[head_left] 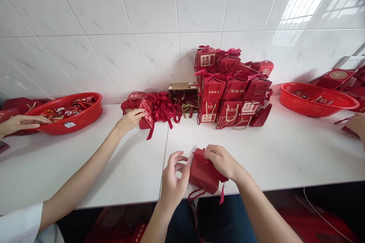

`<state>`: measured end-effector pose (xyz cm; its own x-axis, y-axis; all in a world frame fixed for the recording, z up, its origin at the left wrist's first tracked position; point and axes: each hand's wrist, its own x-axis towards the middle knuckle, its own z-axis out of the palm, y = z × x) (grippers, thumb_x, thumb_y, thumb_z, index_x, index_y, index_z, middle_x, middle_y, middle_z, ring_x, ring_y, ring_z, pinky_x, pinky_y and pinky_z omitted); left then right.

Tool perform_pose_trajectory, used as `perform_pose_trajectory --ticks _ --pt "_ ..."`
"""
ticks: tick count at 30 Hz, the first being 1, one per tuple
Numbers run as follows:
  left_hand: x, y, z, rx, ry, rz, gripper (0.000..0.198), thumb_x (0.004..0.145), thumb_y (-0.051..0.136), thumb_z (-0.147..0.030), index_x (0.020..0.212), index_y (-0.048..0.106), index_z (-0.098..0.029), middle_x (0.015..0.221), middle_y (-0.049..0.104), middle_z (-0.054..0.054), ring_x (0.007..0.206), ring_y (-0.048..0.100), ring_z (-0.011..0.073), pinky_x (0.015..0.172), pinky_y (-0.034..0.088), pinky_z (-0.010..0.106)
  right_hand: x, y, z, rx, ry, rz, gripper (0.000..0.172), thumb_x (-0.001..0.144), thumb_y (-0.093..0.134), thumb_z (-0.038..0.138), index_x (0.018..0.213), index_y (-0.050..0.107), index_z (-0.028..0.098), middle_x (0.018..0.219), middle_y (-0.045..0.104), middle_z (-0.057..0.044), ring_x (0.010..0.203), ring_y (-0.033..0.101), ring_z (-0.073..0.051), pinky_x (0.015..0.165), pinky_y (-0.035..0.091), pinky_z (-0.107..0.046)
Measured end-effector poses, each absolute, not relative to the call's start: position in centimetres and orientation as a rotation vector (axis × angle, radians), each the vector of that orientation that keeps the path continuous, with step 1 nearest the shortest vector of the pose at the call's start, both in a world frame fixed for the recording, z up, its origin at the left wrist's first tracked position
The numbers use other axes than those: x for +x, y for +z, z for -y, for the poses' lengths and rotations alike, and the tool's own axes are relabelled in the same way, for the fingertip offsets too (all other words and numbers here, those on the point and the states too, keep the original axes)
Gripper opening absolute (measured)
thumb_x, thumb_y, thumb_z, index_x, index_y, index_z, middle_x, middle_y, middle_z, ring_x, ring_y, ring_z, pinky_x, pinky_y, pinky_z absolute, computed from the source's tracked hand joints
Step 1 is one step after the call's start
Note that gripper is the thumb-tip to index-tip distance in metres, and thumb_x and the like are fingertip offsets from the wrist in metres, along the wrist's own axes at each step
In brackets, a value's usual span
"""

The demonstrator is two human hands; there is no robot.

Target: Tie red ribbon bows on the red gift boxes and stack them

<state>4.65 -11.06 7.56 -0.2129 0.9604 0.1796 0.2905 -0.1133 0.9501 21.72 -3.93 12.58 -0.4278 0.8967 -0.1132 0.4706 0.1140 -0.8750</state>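
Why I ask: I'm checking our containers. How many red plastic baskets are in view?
2: the left basket at the left of the white table, the right basket toward its right end. Others may lie outside the picture.

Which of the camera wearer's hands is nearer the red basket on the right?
Right: the right hand is left of the red basket, closer to the viewer; the left hand is farther left.

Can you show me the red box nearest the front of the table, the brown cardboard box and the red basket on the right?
Red box (203,172), head view: its side.
Brown cardboard box (182,86), head view: its top edge.
Red basket (308,109), head view: its front wall.
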Motion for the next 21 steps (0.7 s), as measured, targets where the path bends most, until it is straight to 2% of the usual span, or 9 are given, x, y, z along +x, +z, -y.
perform_pose_trajectory --ticks 9,21 --pt "5.0 7.5 11.8 1.470 1.335 -1.517 0.030 0.090 0.053 -0.034 0.117 0.046 -0.023 0.102 0.063 0.007 0.082 0.066 0.0166 0.069 0.053 0.028 22.2 13.0 3.3 -1.393 1.231 2.055 0.023 0.077 0.038 0.023 0.055 0.043 0.019 0.060 0.048 -0.001 0.061 0.042 -0.013 0.056 0.031 -0.027" --pt "5.2 8.2 12.4 1.497 1.298 -1.506 0.034 0.088 0.054 -0.036 0.118 0.046 -0.022 0.103 0.065 0.008 0.081 0.066 0.0179 0.073 0.052 0.032 21.9 13.9 3.1 -1.308 1.243 2.175 0.026 0.080 0.041 0.023 0.055 0.043 0.019 0.063 0.052 -0.001 0.060 0.045 -0.013 0.057 0.035 -0.027"
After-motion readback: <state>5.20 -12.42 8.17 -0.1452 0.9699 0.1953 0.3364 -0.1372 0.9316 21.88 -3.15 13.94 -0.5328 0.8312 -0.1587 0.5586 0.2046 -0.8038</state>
